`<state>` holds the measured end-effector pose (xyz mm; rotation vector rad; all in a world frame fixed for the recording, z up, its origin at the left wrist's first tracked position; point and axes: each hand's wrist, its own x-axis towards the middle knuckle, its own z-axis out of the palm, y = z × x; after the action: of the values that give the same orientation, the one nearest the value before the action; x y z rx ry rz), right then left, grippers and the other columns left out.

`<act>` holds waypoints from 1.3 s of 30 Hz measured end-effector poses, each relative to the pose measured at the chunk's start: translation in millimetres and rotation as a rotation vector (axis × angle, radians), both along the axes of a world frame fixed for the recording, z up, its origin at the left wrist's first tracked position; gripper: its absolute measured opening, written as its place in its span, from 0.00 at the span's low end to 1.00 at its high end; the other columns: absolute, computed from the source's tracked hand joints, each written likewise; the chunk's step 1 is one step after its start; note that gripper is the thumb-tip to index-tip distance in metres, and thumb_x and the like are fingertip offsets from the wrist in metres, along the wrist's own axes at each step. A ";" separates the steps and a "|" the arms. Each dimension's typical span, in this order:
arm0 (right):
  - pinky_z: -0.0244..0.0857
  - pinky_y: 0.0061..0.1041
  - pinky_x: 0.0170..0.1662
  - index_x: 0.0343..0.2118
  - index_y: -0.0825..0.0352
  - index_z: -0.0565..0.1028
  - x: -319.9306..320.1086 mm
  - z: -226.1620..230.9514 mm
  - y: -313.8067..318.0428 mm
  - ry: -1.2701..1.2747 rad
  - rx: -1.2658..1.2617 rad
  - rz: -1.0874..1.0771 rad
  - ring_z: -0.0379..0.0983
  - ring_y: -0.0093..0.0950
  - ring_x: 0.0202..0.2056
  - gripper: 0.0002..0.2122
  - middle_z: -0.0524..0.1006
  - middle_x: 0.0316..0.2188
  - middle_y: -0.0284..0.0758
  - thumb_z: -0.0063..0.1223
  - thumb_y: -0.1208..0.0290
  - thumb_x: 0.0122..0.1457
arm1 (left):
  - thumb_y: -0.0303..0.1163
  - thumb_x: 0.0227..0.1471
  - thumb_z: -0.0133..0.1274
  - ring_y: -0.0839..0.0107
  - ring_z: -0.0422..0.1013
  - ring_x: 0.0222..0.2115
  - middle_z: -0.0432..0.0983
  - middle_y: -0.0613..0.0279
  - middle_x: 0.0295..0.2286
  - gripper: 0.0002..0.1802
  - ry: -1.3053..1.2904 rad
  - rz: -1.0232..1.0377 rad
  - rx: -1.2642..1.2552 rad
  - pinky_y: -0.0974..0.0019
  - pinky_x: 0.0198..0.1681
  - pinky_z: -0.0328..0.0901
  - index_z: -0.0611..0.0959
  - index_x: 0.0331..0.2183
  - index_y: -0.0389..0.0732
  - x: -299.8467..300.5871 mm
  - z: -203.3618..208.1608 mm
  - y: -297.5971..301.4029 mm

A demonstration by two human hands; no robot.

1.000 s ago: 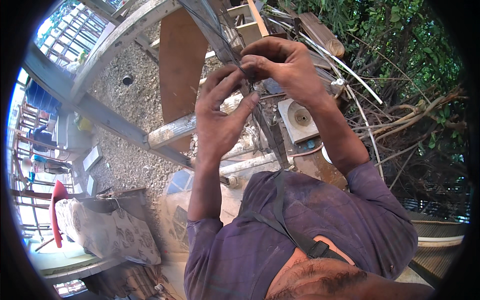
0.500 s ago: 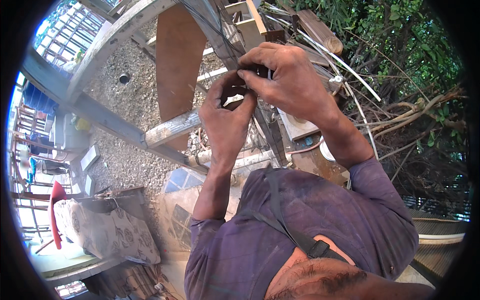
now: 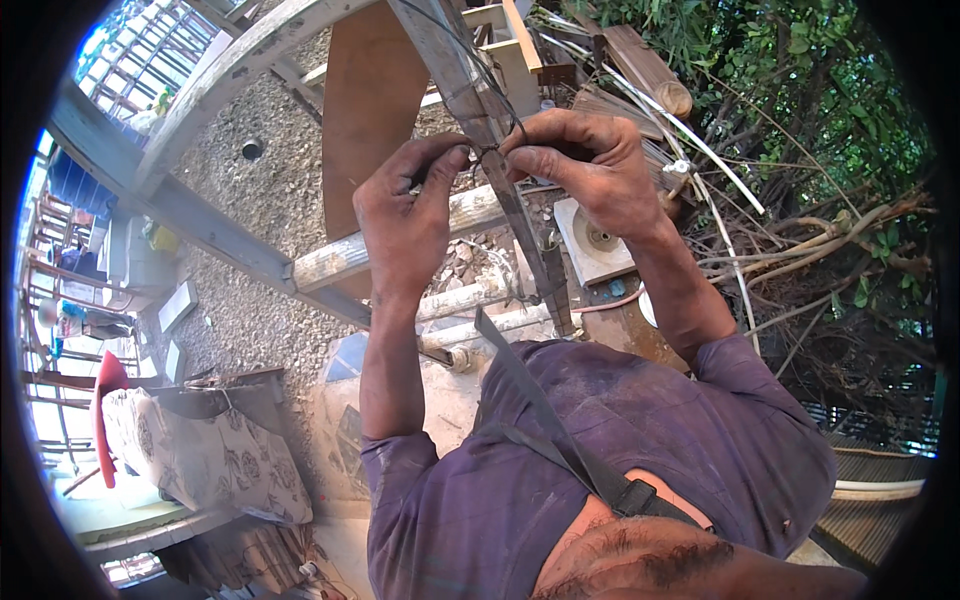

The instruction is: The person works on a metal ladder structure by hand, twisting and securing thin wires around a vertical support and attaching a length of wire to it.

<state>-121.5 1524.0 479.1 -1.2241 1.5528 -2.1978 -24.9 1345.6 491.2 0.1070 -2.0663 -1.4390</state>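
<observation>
A thin dark strand, cord or wire, I cannot tell which, comes down along a grey weathered beam. It is wound into a small knot where the beam meets a narrow dark wooden post. My left hand is just left of the knot, thumb and forefinger pinched on a short end of the strand. From the right, my right hand pinches another part of it, close against the post. Curled fingers hide the exact grip points.
Around me stands a wooden frame with a curved rail and a pale crossbar. A brown panel leans behind it. At right lie a square pale block, white pipes, branches and bushes. A patterned cloth hangs lower left.
My hands have drawn apart, the left one moving left and the right one slightly right. The knot between them now shows, both hands still pinching the strand.
</observation>
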 end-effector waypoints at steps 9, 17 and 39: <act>0.74 0.19 0.44 0.55 0.68 0.69 21.9 -3.3 -12.8 -0.066 -0.043 -0.122 0.77 0.19 0.40 0.24 0.78 0.37 0.31 0.66 0.79 0.56 | 0.29 0.58 0.61 0.80 0.73 0.29 0.82 0.64 0.29 0.10 -0.012 -0.005 0.245 0.75 0.33 0.66 0.86 0.39 0.33 -3.5 9.7 22.4; 0.73 0.20 0.38 0.40 0.71 0.82 5.7 -9.0 5.7 -0.126 0.121 0.021 0.78 0.18 0.33 0.08 0.83 0.31 0.33 0.63 0.75 0.60 | 0.30 0.58 0.61 0.86 0.63 0.20 0.76 0.69 0.24 0.12 -0.108 -0.064 0.305 0.78 0.21 0.55 0.86 0.40 0.32 13.9 17.4 23.5; 0.76 0.26 0.46 0.46 0.72 0.81 4.6 10.8 -28.6 0.177 0.181 0.304 0.81 0.25 0.42 0.15 0.83 0.42 0.40 0.66 0.72 0.57 | 0.24 0.58 0.58 0.82 0.72 0.23 0.83 0.60 0.28 0.16 -0.003 0.008 0.212 0.76 0.26 0.67 0.83 0.48 0.32 72.3 15.6 62.0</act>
<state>-116.9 1495.4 489.8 -1.5149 1.4728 -1.7632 47.3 1407.6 506.8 0.2030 -1.9080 -1.6496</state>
